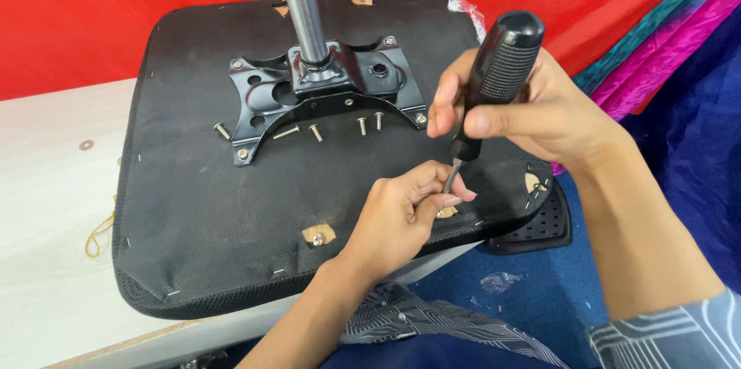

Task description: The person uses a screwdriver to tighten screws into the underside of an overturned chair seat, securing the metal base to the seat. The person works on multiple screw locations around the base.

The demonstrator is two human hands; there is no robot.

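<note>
The right hand [532, 106] is wrapped around the black handle of the screwdriver [494, 76], held nearly upright over the near edge of the upturned seat base [208, 199] on the worktop [46, 207]. The left hand [401, 214] pinches the screwdriver shaft at its tip. Loose screws [316, 132] lie beside the metal bracket [262, 99].

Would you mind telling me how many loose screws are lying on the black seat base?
5, in a row along the front edge of the metal bracket: far left, next, middle, then two upright. The hands may hide others.

Matt black fabric seat underside [201, 207], glossy metal plate [266, 103]
</note>
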